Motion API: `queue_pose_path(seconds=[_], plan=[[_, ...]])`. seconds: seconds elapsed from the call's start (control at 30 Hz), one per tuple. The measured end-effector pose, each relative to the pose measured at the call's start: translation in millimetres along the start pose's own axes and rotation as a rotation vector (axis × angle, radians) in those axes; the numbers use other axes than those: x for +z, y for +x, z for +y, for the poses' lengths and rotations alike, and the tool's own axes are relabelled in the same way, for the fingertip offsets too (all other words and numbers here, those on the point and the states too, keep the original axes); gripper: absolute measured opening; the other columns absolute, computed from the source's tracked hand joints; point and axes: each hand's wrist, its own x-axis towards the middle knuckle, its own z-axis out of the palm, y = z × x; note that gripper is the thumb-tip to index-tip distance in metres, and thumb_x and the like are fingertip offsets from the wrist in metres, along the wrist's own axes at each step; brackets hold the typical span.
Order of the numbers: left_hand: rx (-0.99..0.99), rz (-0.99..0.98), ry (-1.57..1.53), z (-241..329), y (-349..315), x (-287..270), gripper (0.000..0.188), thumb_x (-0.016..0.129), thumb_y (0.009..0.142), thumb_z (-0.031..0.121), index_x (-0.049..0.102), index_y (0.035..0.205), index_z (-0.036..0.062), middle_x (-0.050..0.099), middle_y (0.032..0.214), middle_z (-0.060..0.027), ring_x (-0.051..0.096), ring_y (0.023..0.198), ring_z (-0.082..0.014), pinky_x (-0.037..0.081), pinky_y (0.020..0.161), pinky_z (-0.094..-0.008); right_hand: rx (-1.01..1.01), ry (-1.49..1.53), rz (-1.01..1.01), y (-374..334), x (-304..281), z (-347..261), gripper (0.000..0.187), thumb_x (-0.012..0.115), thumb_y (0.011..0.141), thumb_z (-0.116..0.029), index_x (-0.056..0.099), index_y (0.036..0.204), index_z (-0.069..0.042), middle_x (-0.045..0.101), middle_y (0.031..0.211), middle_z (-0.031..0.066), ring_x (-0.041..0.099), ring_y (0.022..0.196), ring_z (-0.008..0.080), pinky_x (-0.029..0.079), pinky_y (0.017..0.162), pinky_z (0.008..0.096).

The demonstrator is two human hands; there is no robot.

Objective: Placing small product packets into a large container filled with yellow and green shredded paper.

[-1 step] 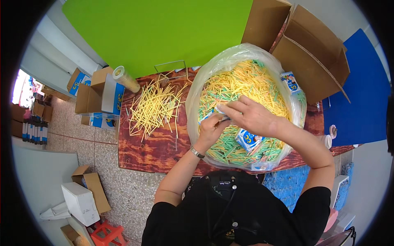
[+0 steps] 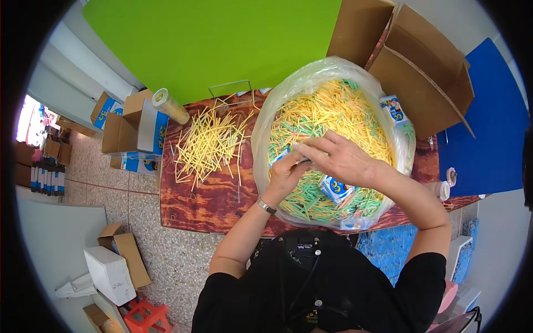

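Packet (image 2: 336, 190), printed blue-white, among sticks (image 2: 345, 111); left hand (image 2: 285, 176) beside right hand (image 2: 348, 161), grip of both unclear.

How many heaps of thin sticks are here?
2: at left, a loose pile on the table; at right, a larger heap inside the plastic bag, partly hidden by the left hand and right hand.

Two bare hands (image 2: 284, 177), one silver-coloured metal wristwatch (image 2: 266, 206), one translucent plastic bag (image 2: 260, 141), one lime-green flat board (image 2: 216, 44) and one red plastic stool (image 2: 145, 315) are counted. At least two blue-and-white printed packets (image 2: 335, 190) are seen; the thin yellow and green sticks (image 2: 341, 108) cannot be counted.
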Motion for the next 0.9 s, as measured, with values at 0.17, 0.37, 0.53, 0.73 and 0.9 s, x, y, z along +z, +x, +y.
queue_pose_path(seconds=[0.17,0.37,0.53,0.73,0.9], plan=[[-0.296,-0.204,-0.003,-39.3,-33.3,-33.6,0.01,0.063,0.088,0.007,0.062,0.094,-0.001,0.065,0.078,-0.0101,0.065,0.07,-0.0155,0.049,0.061,-0.0291,0.328,0.064,0.2,-65.2,42.8,24.4,0.053,0.073,0.079,-0.027,0.055,0.124,-0.008,0.059,0.105,0.0148,0.059,0.096,0.0326,0.05,0.079,0.0417],[-0.338,-0.26,0.356,-68.5,-49.0,-46.5,0.014,0.063,0.088,0.01,0.06,0.096,-0.0003,0.063,0.077,-0.0105,0.062,0.066,-0.0215,0.049,0.062,-0.0333,0.859,-0.007,-0.095,-120.7,97.9,29.1,0.038,0.076,0.075,-0.035,0.06,0.094,-0.007,0.062,0.081,0.0126,0.063,0.083,0.0329,0.05,0.069,0.0439],[-0.065,-0.195,0.694,-60.4,-46.8,-34.0,0.023,0.068,0.085,0.014,0.06,0.102,0.0015,0.063,0.096,-0.0137,0.061,0.075,-0.0297,0.05,0.071,-0.0374,0.755,-0.058,0.065,-133.5,108.7,36.2,0.023,0.07,0.08,-0.024,0.059,0.095,-0.01,0.064,0.076,0.0081,0.065,0.08,0.0278,0.051,0.064,0.0424],[0.058,-0.019,0.875,-13.5,-24.8,-8.3,0.043,0.072,0.081,0.018,0.058,0.118,0.0023,0.056,0.119,-0.0159,0.055,0.105,-0.0308,0.048,0.081,-0.0406,0.723,-0.175,0.081,-118.5,78.5,36.4,0.029,0.064,0.081,-0.017,0.059,0.109,-0.014,0.065,0.076,0.0074,0.064,0.078,0.025,0.048,0.069,0.0392],[0.173,-0.101,0.517,12.2,6.1,28.7,0.043,0.069,0.084,0.023,0.056,0.12,0.0029,0.055,0.121,-0.0162,0.054,0.105,-0.0338,0.044,0.09,-0.0423,0.281,-0.278,0.285,-95.4,43.5,46.7,0.015,0.07,0.078,-0.014,0.064,0.092,-0.011,0.065,0.084,0.0072,0.063,0.078,0.0269,0.049,0.067,0.0384]])
